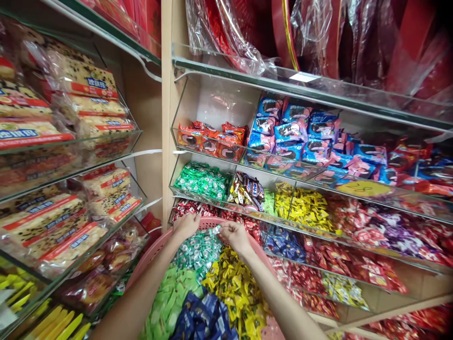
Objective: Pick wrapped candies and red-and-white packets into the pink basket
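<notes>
A large pink plastic basket [208, 221] holds wrapped candies sorted by colour. Green-and-clear wrapped candies [200, 250] lie at its far end, light green packets [173, 293] on the left, yellow packets [235, 288] on the right and dark blue packets [205, 318] closest to me. My left hand [187, 226] is closed over the basket's far rim, its fingertips partly hidden. Just right of it, above the green-and-clear candies, my right hand [234, 236] pinches a small wrapped candy [214, 230] between thumb and fingers.
Clear shelf bins hold green candies [201, 182], chocolate bars [246, 191], yellow candies [302, 205] and blue cookie packs [290, 130]. Glass-edged shelves on the left carry packaged pastries [88, 85]. A wooden upright [166, 108] stands between both shelf sections.
</notes>
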Action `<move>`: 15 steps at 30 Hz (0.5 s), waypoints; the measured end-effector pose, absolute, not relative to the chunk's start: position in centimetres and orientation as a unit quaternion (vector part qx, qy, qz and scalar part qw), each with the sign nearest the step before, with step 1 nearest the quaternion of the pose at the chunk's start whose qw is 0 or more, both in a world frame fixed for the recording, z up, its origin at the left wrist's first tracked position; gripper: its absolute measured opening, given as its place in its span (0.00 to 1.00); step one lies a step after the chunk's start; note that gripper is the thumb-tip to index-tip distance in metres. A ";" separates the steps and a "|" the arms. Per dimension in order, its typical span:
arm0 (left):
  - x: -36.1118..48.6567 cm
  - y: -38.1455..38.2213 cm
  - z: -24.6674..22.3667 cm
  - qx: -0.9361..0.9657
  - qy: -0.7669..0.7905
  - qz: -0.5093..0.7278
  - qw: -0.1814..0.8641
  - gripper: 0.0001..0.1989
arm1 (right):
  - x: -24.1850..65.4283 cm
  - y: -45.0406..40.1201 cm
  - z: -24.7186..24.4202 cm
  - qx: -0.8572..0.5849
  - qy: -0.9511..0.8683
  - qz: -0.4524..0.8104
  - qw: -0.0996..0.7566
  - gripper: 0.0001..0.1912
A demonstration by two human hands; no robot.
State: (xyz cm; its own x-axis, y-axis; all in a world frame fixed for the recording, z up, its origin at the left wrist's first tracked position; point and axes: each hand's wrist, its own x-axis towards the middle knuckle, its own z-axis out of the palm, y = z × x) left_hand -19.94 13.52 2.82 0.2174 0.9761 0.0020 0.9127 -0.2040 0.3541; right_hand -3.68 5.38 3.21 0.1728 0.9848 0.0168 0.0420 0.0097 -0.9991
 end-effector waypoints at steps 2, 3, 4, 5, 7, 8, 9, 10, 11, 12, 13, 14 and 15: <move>-19.9 13.5 2.8 0.765 0.619 0.112 0.138 0.28 | -3.6 5.5 2.1 -0.568 -0.450 0.456 0.517 0.11; -19.9 13.5 2.7 0.763 0.622 0.112 0.137 0.28 | -3.7 5.6 1.7 -0.574 -0.445 0.459 0.512 0.11; -19.9 13.5 2.7 0.761 0.625 0.111 0.136 0.28 | -3.8 5.6 1.3 -0.577 -0.447 0.458 0.508 0.11; -19.8 13.5 2.7 0.758 0.628 0.110 0.136 0.28 | -4.0 5.7 1.1 -0.577 -0.454 0.453 0.505 0.11; -19.7 13.5 2.6 0.756 0.631 0.110 0.138 0.28 | -4.5 5.8 0.7 -0.577 -0.477 0.431 0.504 0.09; -19.6 13.5 2.6 0.755 0.631 0.110 0.139 0.28 | -4.8 5.9 0.5 -0.580 -0.485 0.419 0.502 0.09; -19.6 13.5 2.6 0.755 0.632 0.110 0.140 0.28 | -5.1 6.0 0.3 -0.585 -0.489 0.411 0.500 0.08; -19.5 13.5 2.6 0.755 0.631 0.109 0.140 0.28 | -5.3 6.0 0.1 -0.590 -0.492 0.405 0.496 0.08; -19.5 13.5 2.6 0.755 0.631 0.108 0.142 0.28 | -5.6 6.1 -0.1 -0.596 -0.493 0.399 0.492 0.07; -19.5 13.5 2.6 0.755 0.631 0.107 0.142 0.28 | -5.8 6.2 -0.3 -0.602 -0.496 0.392 0.488 0.07; -19.5 13.5 2.6 0.754 0.631 0.107 0.143 0.28 | -6.0 6.3 -0.5 -0.608 -0.501 0.382 0.483 0.06; -19.5 13.5 2.6 0.755 0.631 0.107 0.144 0.27 | -6.1 6.4 -0.7 -0.614 -0.507 0.371 0.478 0.05; -19.5 13.5 2.6 0.755 0.630 0.109 0.144 0.27 | -6.1 6.5 -0.9 -0.622 -0.514 0.356 0.472 0.04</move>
